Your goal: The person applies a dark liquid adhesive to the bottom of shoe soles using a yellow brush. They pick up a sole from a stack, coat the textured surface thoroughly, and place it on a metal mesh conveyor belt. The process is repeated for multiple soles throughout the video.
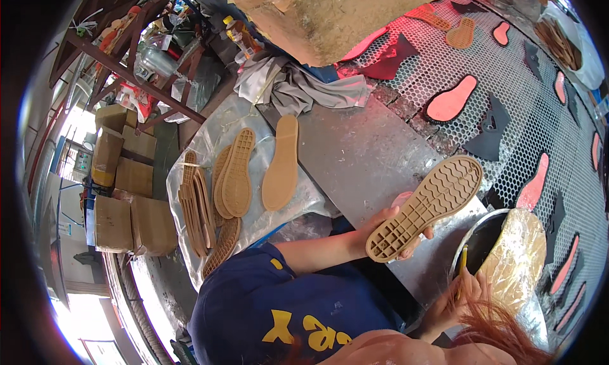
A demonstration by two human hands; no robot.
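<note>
My left hand [377, 223] is closed around a tan shoe sole [426, 207], its ridged and gridded tread turned up toward me. It is held tilted above a grey metal work surface [352, 150]. Lower right, my right hand [467, 292] pinches a thin yellow stick [464, 259] at the rim of a round, dark-inside container [483, 237]. The stick's lower end is hidden, so its kind does not show. A tape-wrapped tan cover [517, 258] lies over part of the container.
Several tan soles [238, 174] lie on plastic sheeting [311, 202] at the left, one flat side up [281, 165]. A perforated mesh belt [406, 89] on the right carries pink-faced soles [452, 99] and black cut pieces [490, 130]. Crumpled grey cloth [298, 86] and cardboard boxes [133, 174] are farther off.
</note>
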